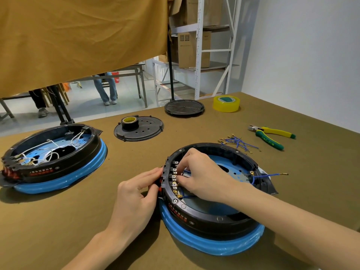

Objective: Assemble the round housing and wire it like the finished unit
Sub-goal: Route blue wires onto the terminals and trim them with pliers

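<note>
Far left sits the finished unit (52, 152) w/ white wires. Your left hand (136, 193) pinches the round housing (212, 193) rim, near middle. Your right hand (200, 172) reaches inside, fingers pinching a blue wire (185, 196) at the terminals. Pliers (272, 136) lie far right.

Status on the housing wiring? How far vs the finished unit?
Early. Done: a couple of blue wires sit in the near housing. In hand: right hand works at the terminal row, left hand braces the rim. Left: spare blue wires on the table; finished unit is far fuller.
</note>
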Motion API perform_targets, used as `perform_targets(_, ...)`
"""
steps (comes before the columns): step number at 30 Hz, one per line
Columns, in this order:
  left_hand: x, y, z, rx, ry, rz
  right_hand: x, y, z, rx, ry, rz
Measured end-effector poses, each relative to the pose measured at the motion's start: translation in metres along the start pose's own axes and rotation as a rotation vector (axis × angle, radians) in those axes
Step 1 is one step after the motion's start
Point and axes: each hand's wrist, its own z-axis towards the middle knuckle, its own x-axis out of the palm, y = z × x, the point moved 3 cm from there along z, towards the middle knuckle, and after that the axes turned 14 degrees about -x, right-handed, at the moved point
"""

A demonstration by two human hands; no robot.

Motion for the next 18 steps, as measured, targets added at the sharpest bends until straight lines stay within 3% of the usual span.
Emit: perform_targets(18, 0.0006, 0.0017, 0.0004, 0.024, 0.004, 0.076, -0.0019, -0.0044, 0.0042, -0.087, 0.057, 0.003)
